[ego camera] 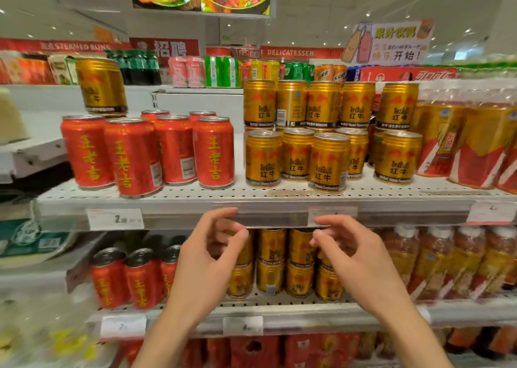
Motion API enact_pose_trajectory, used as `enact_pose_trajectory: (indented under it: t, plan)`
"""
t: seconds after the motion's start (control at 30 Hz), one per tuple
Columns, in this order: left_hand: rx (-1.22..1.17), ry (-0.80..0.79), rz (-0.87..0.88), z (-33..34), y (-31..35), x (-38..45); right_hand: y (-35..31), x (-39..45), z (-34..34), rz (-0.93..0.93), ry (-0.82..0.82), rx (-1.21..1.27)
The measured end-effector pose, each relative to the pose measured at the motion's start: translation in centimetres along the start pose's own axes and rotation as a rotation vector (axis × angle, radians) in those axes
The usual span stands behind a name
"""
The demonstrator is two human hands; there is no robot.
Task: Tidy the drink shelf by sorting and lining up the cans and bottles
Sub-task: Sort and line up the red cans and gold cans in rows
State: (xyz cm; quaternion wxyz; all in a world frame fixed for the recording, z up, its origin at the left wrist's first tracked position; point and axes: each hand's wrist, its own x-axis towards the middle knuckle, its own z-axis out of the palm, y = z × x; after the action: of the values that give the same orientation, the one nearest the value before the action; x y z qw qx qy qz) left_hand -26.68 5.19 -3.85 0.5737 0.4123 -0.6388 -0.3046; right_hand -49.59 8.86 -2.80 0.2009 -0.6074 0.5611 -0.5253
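At the upper left of the frame 1 gold can (102, 86) stands alone on top of the red cans (145, 152), apart from its kind. Those red cans, about 6 in view, cluster unevenly at the left of the top shelf (251, 197), 2 at the front edge and the rest behind. Below them, at lower left, 3 more red cans (134, 278) sit on the lower shelf (279, 311). In the centre the left hand (207, 258) hangs in front of the shelf edge, fingers loosely curled and holding nothing; it partly hides the stacked gold cans on the lower shelf (282, 261). Just right of it the right hand (355, 258) is likewise loosely curled and empty, covering more of that stack. Above, right of centre, the gold cans (330, 132) stand 2 tiers high, 5 on top and about 5 in front below. At the far right, wrapped bottles (472, 141) fill both shelves.
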Motion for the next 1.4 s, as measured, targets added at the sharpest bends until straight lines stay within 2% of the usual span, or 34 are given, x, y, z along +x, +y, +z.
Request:
enact_pose_trajectory:
  t: [0.17,0.5,0.83,0.93,1.03,1.13,1.27,1.4]
  plan:
    - [0.012,-0.045,0.057,-6.5,-0.6,1.8,-3.6,-0.1,5.3,-0.059,0.052,-0.052]
    - [0.059,-0.023,0.191,-17.4,0.4,5.1,-11.1,1.2,14.1,-0.17,0.087,-0.161]
    - [0.573,0.128,0.515,-25.0,4.4,9.7,-19.4,7.0,16.5,-0.469,0.125,-0.297]
    - [0.732,0.122,0.49,-26.3,5.0,12.2,-21.6,9.7,17.5,-0.485,0.053,-0.351]
    - [0.856,0.035,0.378,-26.8,4.7,14.1,-22.8,12.6,18.9,-0.495,-0.008,-0.425]
    - [0.819,-0.046,0.284,-26.9,4.5,15.1,-23.4,15.4,20.2,-0.506,-0.016,-0.441]
    - [0.782,-0.023,0.285,-26.8,4.5,15.5,-24.6,18.1,21.9,-0.533,-0.021,-0.424]
    - [0.782,-0.016,0.271,-26.7,4.3,15.6,-25.6,19.6,23.4,-0.553,-0.113,-0.386]
